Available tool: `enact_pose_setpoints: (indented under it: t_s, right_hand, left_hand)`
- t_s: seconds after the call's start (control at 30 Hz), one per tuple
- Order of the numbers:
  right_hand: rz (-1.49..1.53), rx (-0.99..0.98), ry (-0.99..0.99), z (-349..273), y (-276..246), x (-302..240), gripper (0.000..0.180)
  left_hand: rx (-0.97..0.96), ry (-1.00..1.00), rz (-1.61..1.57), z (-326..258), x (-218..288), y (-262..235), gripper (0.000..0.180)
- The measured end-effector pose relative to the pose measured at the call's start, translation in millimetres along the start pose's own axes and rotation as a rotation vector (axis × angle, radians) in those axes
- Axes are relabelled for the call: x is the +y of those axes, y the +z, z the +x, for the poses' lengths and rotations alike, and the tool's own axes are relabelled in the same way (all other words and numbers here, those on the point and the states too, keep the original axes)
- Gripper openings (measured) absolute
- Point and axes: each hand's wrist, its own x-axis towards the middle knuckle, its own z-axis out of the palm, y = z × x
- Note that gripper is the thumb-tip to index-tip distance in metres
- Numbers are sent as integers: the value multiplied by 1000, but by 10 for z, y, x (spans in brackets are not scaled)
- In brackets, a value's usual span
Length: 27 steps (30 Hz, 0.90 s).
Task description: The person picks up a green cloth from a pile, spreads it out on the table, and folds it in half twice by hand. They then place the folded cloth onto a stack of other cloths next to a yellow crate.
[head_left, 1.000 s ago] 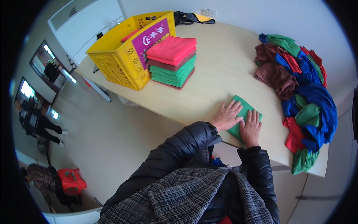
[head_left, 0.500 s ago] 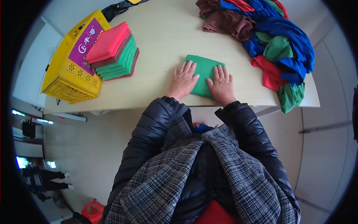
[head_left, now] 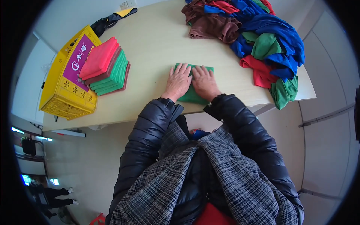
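Note:
A folded green cloth [head_left: 193, 95] lies flat near the front edge of the table, partly hidden under both hands. My left hand [head_left: 177, 83] rests palm down on its left part, fingers stretched toward the far edge. Beside it, my right hand [head_left: 204, 83] also lies flat on the cloth, fingers extended. The fingertips of the two hands are close together near the cloth's far side. To the left stands a neat stack of folded cloths [head_left: 111, 78], with red on top, then brown, several green ones and brown at the bottom.
A yellow plastic basket [head_left: 56, 97] with a purple panel stands left of the stack. A loose heap of blue, red, brown and green cloths [head_left: 279, 41] covers the table's [head_left: 153, 45] far right. A black and yellow item [head_left: 108, 21] lies at the back left.
My right hand has slid left across the green cloth, closer to my left hand. Both hands stay flat on it. The whole view has shifted slightly.

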Motion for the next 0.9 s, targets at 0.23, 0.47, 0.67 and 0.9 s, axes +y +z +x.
enact_pose_setpoints:
  t_s: [0.23, 0.47, 0.67, 0.9]
  right_hand:
    - [16, 45, -16, 156, 111, 161, 59]
    - [82, -72, 31, 173, 51, 87, 64]
    - [-23, -35, 135, -87, -26, 28, 67]
    - [-144, -194, 211, -212, -241, -322, 72]
  left_hand:
    - [20, -12, -84, 166, -80, 164, 53]
    - [67, -22, -22, 53, -110, 196, 57]
    - [138, -5, -77, -1, -9, 141, 58]
    - [66, -37, 196, -126, -76, -147, 62]
